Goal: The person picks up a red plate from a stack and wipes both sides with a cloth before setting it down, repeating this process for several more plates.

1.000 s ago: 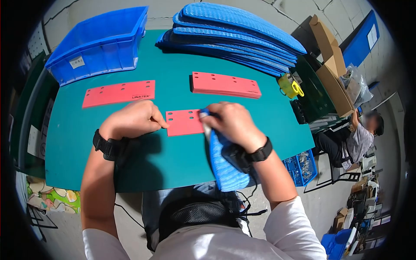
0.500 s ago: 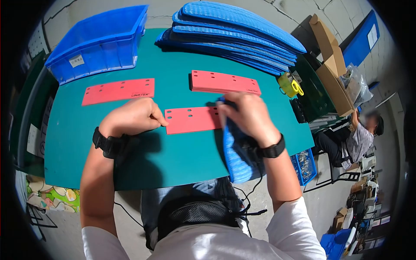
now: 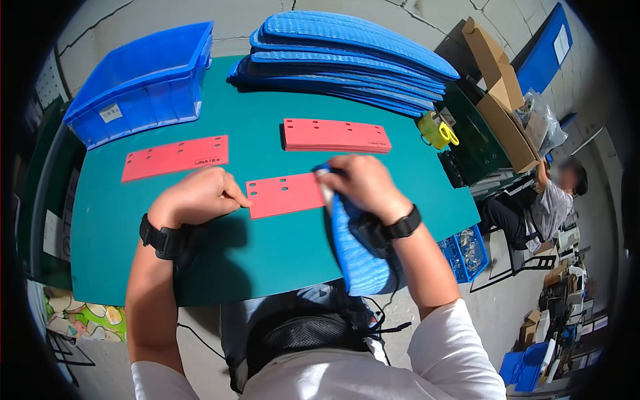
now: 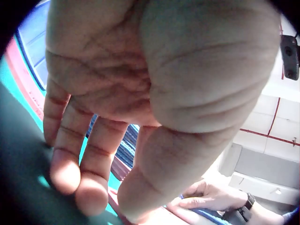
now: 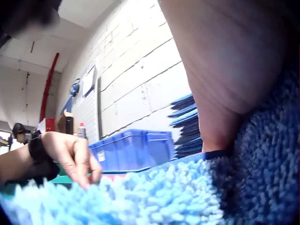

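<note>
In the head view a red sheet with slots lies on the green table. My left hand is at its left end, fingertips touching it; the left wrist view shows that hand with loosely extended fingers. At the sheet's right end my right hand grips a blue pad, which hangs toward the table's front edge and covers part of the sheet. The pad's fluffy pile fills the bottom of the right wrist view.
Another red sheet lies at the left, and a red stack behind the middle. Farther back are a blue bin and piled blue pads. A yellow-handled tool stands at the right edge. Someone sits beyond, near a cardboard box.
The right hand, holding the blue pad, moved right along the sheet, then partly back left. The left hand has stayed at the sheet's left end. The head view has shifted slightly.
</note>
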The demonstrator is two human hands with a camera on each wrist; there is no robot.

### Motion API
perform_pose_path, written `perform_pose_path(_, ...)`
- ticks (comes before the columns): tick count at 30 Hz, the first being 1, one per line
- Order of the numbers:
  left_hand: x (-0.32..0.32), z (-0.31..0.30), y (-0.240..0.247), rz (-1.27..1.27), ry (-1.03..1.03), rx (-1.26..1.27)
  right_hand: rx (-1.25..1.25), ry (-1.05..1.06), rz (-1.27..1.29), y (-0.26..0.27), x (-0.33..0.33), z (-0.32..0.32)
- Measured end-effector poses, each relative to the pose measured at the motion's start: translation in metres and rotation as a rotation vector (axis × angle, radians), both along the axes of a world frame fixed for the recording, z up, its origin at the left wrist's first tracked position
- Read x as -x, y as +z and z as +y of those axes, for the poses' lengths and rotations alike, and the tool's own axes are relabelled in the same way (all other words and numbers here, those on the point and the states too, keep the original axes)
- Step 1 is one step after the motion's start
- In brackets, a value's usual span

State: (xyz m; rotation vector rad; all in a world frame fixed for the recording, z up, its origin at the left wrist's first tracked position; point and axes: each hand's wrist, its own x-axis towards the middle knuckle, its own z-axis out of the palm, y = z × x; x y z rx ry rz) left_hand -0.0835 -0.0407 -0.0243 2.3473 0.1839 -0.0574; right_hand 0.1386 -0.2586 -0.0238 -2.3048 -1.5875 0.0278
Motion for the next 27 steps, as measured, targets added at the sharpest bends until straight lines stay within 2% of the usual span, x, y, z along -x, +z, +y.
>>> perform_pose_path(4, -0.001, -0.002, 0.002, 0.002, 0.009, -0.025, -0.062, -0.217, 0.158, -0.003, -0.048, -0.049)
perform_pose_path(8, -0.003, -0.003, 0.001, -0.018, 0.016, -0.028, -0.058, -0.353, -0.039, -0.002, -0.066, -0.091)
perform_pose_path(10, -0.003, -0.006, 0.006, 0.054, 0.039, -0.051, -0.052, -0.396, 0.008, -0.003, -0.072, -0.109)
perform_pose_path(11, -0.003, -0.008, 0.007, 0.056, 0.039, -0.055, -0.067, -0.389, 0.014, -0.008, -0.076, -0.117)
perform_pose_path(13, -0.004, -0.011, 0.007, -0.047, -0.015, -0.216, -0.083, -0.403, 0.014, -0.014, -0.077, -0.123)
perform_pose_path(16, -0.011, -0.017, -0.002, -0.140, 0.009, -0.277, -0.114, -0.416, 0.049, -0.018, -0.078, -0.122)
perform_pose_path(19, -0.019, -0.022, -0.006, -0.109, -0.011, -0.440, -0.141, -0.431, 0.108, -0.016, -0.075, -0.120)
perform_pose_path(23, -0.024, -0.026, 0.002, -0.002, -0.025, -0.429, -0.160, -0.434, 0.141, -0.019, -0.078, -0.121)
perform_pose_path(27, -0.025, -0.036, 0.008, -0.186, 0.021, -0.386, -0.182, -0.427, 0.149, -0.022, -0.079, -0.122)
